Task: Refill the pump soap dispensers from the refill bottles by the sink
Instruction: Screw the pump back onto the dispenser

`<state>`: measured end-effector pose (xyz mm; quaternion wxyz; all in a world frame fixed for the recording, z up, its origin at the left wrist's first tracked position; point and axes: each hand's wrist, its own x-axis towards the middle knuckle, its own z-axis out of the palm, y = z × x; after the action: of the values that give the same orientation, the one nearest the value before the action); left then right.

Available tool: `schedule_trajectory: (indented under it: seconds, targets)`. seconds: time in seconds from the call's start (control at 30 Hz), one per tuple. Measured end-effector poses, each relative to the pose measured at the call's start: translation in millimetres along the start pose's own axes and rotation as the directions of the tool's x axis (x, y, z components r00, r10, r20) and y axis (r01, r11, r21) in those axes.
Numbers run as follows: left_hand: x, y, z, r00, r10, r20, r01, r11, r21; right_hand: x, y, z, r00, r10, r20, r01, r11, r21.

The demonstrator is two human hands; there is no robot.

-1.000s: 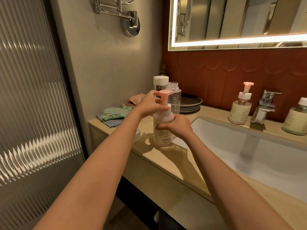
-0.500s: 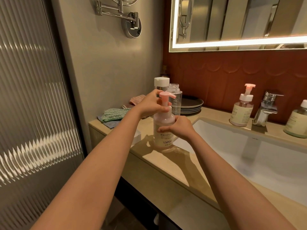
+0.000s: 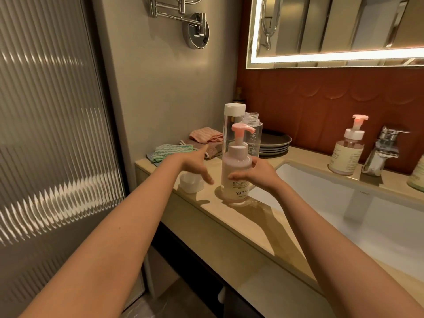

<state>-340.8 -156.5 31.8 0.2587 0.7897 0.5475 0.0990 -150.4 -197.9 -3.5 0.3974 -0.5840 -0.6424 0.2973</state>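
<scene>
A pump dispenser [image 3: 236,171] with a pink pump head and a pale pink body stands upright on the beige counter [image 3: 229,223] left of the sink. My right hand [image 3: 254,174] holds its body from the right side, fingers curled round it. My left hand [image 3: 195,165] hovers just left of the bottle with fingers spread, holding nothing. Behind the dispenser stand a tall clear refill bottle with a white cap [image 3: 232,125] and an uncapped clear refill bottle [image 3: 253,134]. A loose white cap [image 3: 191,182] lies on the counter under my left hand.
A second pump dispenser [image 3: 348,150] stands by the chrome faucet [image 3: 383,150] behind the white sink basin [image 3: 344,203]. Another bottle [image 3: 417,177] shows at the right edge. Stacked dark plates [image 3: 275,143] and folded cloths [image 3: 179,150] lie at the counter's back left.
My left hand has let go of the pump head and dropped away to the left, fingers spread. The pump head now sits on the bottle, and my right hand still holds the body.
</scene>
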Motion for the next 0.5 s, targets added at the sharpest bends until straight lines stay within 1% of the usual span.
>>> schedule_trajectory:
  seconds: [0.03,0.1,0.17,0.2,0.27,0.33,0.4,0.43,0.5]
  targets:
    - [1.6,-8.2,3.4,0.998,-0.065,0.014,0.064,0.995,0.075,-0.3,-1.1,-1.7,1.000,0.006,0.025,-0.006,1.000,-0.006]
    - [3.2,-24.0,12.2,0.989,-0.146,0.021,0.141,0.977,0.157,-1.9,-2.5,-4.0,0.996,0.006,0.087,-0.002,0.999,-0.044]
    - [4.0,-36.3,20.9,0.986,-0.169,0.000,0.165,0.966,0.197,-4.8,-1.4,-6.3,0.991,0.009,0.137,0.003,0.996,-0.088]
    - [5.1,-40.7,23.7,0.987,-0.159,-0.024,0.161,0.965,0.206,-5.6,-0.6,-8.1,0.991,0.032,0.134,-0.019,0.996,-0.092]
    - [7.7,-44.8,25.4,0.989,-0.125,-0.083,0.139,0.971,0.192,-4.3,0.1,-14.2,0.996,0.068,0.050,-0.064,0.995,-0.077]
    - [10.0,-42.6,21.7,0.987,-0.093,-0.127,0.110,0.985,0.131,3.5,-0.7,-23.5,0.991,0.072,-0.116,-0.077,0.996,-0.035]
    - [11.7,-35.5,13.5,0.978,-0.047,-0.202,0.055,0.998,0.035,15.7,-5.4,-33.4,0.963,0.065,-0.263,-0.065,0.998,0.010]
    - [12.7,-30.1,8.5,0.967,-0.022,-0.253,0.019,1.000,-0.013,22.0,-8.3,-37.9,0.949,0.058,-0.308,-0.056,0.998,0.016]
    - [16.6,-18.4,-4.1,0.939,0.010,-0.343,-0.045,0.995,-0.094,35.5,-15.4,-43.1,0.936,0.036,-0.351,-0.041,0.999,-0.007]
